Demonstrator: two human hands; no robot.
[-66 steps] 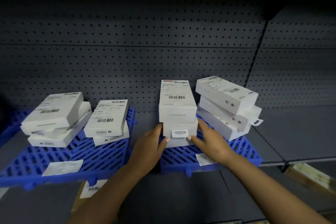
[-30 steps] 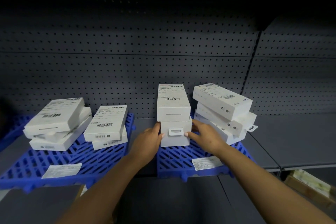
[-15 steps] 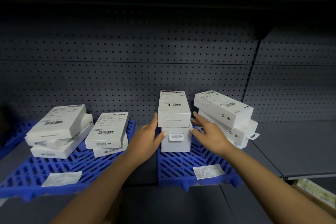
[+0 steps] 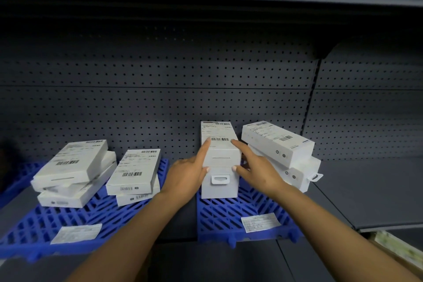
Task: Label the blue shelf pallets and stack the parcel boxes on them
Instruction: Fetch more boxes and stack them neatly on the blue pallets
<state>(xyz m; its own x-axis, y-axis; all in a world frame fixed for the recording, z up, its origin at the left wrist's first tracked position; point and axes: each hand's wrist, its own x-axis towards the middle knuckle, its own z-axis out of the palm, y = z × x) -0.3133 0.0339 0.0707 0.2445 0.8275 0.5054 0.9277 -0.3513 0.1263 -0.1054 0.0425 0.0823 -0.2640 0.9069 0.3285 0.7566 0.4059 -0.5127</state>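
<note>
Looking from the head camera, both blue pallets (image 4: 231, 217) already had paper labels (image 4: 260, 222) and white boxes stacked, so it seemed nearly done. Left hand (image 4: 186, 178) and right hand (image 4: 257, 173) lay with straight fingers flanking the top box (image 4: 219, 144), gripping nothing. Earlier they'd been lower, at the bottom box (image 4: 218, 186).

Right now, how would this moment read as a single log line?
step: squaring stack | left hand: on top box | right hand: on top box | stack: on right pallet | pallet label: on
</note>
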